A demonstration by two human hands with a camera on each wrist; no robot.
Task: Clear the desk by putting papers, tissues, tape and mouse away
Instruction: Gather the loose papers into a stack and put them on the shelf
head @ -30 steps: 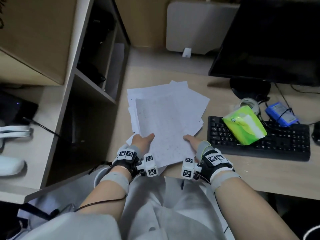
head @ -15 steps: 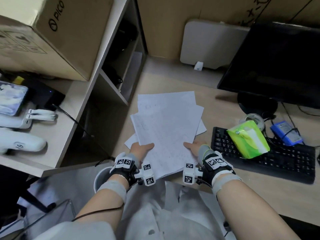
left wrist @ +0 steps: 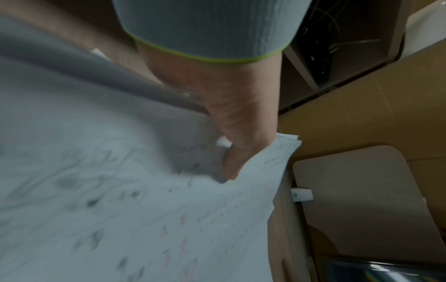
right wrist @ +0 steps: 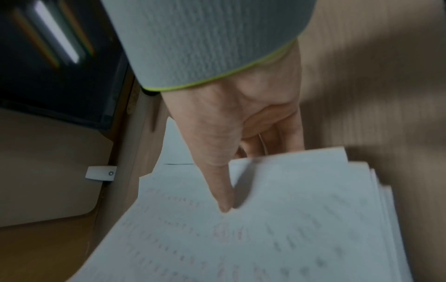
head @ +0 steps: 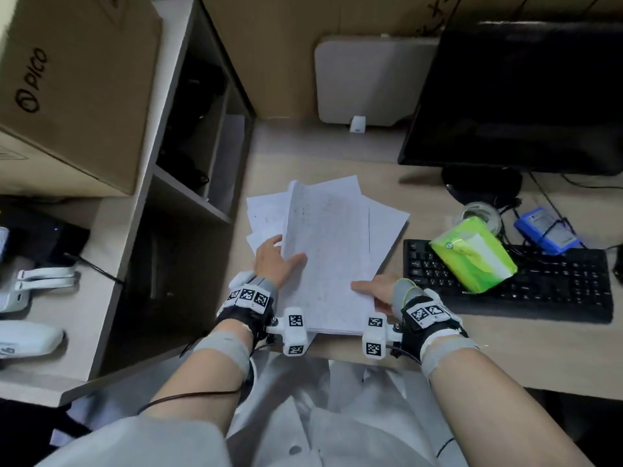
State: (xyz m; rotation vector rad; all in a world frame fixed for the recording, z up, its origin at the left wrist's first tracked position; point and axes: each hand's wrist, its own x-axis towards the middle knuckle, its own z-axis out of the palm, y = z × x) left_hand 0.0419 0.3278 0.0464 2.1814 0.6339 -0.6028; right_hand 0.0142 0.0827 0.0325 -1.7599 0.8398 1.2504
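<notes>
A stack of white printed papers (head: 332, 247) is lifted over the desk's front middle, fanned at the far end. My left hand (head: 274, 261) grips its left edge, thumb on top (left wrist: 231, 162). My right hand (head: 377, 289) pinches the near right corner, thumb on the sheet (right wrist: 223, 192) and fingers underneath. A green tissue pack (head: 472, 259) lies on the black keyboard (head: 539, 288). A clear tape roll (head: 483, 212) sits behind the pack. The mouse shows only as a dark edge (head: 619, 264) at the far right.
A black monitor (head: 526, 96) stands at the back right, a blue battery pack (head: 549, 230) with cables beside its base. An open shelf unit (head: 202, 136) rises on the left with a cardboard box (head: 74, 82) on top. A white panel (head: 367, 79) leans at the back.
The papers have been gathered closer together and tilted up. My left hand has moved forward along the stack's left edge. The head view has swung upward and left.
</notes>
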